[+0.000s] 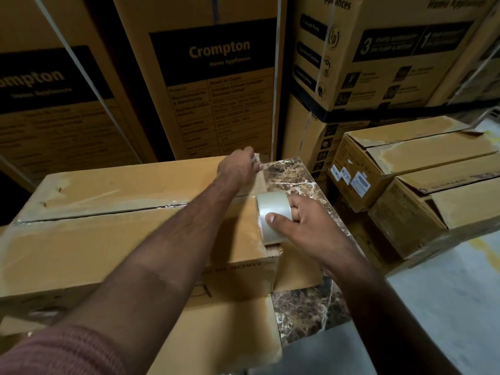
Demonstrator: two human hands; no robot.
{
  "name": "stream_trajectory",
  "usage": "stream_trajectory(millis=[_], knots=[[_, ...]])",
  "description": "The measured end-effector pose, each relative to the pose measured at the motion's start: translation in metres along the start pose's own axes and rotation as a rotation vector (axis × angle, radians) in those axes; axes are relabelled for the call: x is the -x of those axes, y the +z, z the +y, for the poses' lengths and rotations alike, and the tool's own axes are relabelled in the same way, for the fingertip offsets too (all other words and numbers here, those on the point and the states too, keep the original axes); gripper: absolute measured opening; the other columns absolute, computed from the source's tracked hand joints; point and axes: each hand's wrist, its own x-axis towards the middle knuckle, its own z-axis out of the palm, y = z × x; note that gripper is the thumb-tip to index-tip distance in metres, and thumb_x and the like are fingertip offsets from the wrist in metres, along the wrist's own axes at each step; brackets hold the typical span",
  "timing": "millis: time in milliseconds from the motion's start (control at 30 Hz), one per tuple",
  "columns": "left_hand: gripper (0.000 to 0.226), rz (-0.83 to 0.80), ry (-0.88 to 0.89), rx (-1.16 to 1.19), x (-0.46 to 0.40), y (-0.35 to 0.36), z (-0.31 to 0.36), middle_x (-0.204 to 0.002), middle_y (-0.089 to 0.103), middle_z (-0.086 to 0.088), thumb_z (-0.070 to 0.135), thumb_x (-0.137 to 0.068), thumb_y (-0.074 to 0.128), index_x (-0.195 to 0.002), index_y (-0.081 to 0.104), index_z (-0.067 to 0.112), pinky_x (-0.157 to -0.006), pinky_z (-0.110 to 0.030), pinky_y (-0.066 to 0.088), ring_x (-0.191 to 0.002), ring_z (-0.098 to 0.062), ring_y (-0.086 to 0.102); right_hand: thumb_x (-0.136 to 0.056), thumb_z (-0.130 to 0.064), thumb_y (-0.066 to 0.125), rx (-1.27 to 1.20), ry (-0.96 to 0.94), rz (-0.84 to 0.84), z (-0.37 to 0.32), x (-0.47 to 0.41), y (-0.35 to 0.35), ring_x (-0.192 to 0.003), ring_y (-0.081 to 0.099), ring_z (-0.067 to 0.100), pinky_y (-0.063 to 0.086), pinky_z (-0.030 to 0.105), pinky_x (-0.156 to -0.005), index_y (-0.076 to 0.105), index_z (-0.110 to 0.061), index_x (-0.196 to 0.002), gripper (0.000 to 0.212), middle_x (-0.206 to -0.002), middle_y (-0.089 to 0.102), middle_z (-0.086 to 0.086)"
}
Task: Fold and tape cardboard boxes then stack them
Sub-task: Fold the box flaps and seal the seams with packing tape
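Box lies flat on a marbled table, flaps closed, clear tape along the seam. Left hand pinches the tape's free end at the box's far right corner. Right hand grips the tape roll at the box's right edge. Taped boxes sit stacked further right.

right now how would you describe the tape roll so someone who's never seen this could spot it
Start at the big brown cardboard box lying flat in the middle, its top seam already taped. Go to its right end, where it meets the brown marbled stone slab. There the right hand grips the clear plastic tape roll, standing on edge: the only round, glossy, see-through thing among flat brown cartons.
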Motion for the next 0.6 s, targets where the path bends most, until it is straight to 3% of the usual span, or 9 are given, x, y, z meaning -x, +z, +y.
stream_trajectory(millis=[67, 167, 233, 333, 400, 500, 600], knots=[[0.026, -0.012, 0.05, 0.017, 0.004, 0.001, -0.005, -0.1, 0.059, -0.003, 0.043, -0.099, 0.056, -0.111, 0.055, 0.02, -0.059, -0.032, 0.031, -0.084, -0.018, 0.051, -0.096, -0.023, 0.068, -0.013, -0.002, 0.008, 0.005, 0.003, 0.002, -0.094, 0.073, 0.021, 0.061, 0.035, -0.077, 0.06, -0.015, -0.123, 0.029, -0.104, 0.075, 0.005], [0.031, -0.189, 0.071, 0.159, 0.007, -0.013, -0.016, -0.11, 0.065, -0.007, 0.041, -0.092, 0.068, -0.111, 0.059, 0.019, -0.073, -0.04, 0.047, -0.094, -0.026, 0.059, -0.096, -0.024, 0.068, -0.029, 0.0, -0.024, 0.013, 0.008, 0.003, -0.1, 0.072, 0.016, 0.059, 0.04, -0.089, 0.06, -0.022, -0.128, 0.034, -0.109, 0.074, 0.0], [0.048, -0.359, 0.021, 0.252, 0.01, -0.03, -0.018, -0.126, 0.06, -0.004, 0.042, -0.086, 0.076, -0.126, 0.058, 0.024, -0.088, -0.041, 0.051, -0.108, -0.026, 0.059, -0.095, -0.025, 0.069, -0.007, 0.001, -0.047, 0.013, 0.01, 0.002, -0.099, 0.071, 0.012, 0.058, 0.038, -0.091, 0.059, -0.024, -0.13, 0.037, -0.11, 0.073, -0.002], [0.069, -0.44, 0.028, 0.048, 0.023, -0.028, -0.016, -0.152, 0.045, -0.003, 0.047, -0.089, 0.07, -0.15, 0.04, 0.036, -0.104, -0.036, 0.042, -0.13, -0.027, 0.048, -0.095, -0.024, 0.069, 0.0, 0.008, -0.049, 0.016, 0.012, 0.003, -0.1, 0.07, 0.011, 0.057, 0.035, -0.091, 0.057, -0.024, -0.131, 0.038, -0.11, 0.073, -0.003], [0.066, -0.395, 0.036, -0.051, 0.035, -0.017, -0.012, -0.154, 0.044, -0.005, 0.043, -0.094, 0.064, -0.153, 0.033, 0.036, -0.104, -0.034, 0.042, -0.132, -0.029, 0.048, -0.096, -0.023, 0.067, -0.005, 0.013, -0.043, 0.017, 0.015, 0.005, -0.101, 0.07, 0.011, 0.057, 0.036, -0.091, 0.057, -0.023, -0.132, 0.037, -0.111, 0.073, -0.003], [0.056, -0.275, 0.029, -0.11, 0.046, -0.015, -0.001, -0.141, 0.056, -0.009, 0.039, -0.096, 0.061, -0.147, 0.04, 0.029, -0.093, -0.037, 0.048, -0.121, -0.032, 0.055, -0.098, -0.022, 0.065, 0.0, 0.001, -0.021, 0.011, 0.02, 0.004, -0.099, 0.071, 0.014, 0.059, 0.038, -0.089, 0.06, -0.02, -0.129, 0.032, -0.109, 0.073, -0.001], [0.053, -0.197, 0.021, -0.076, 0.054, -0.015, 0.007, -0.133, 0.06, -0.013, 0.04, -0.096, 0.062, -0.142, 0.043, 0.023, -0.083, -0.035, 0.044, -0.116, -0.033, 0.057, -0.097, -0.021, 0.066, -0.041, -0.02, -0.011, 0.01, 0.031, 0.001, -0.092, 0.073, 0.017, 0.062, 0.034, -0.076, 0.063, -0.015, -0.123, 0.026, -0.104, 0.074, 0.004]])
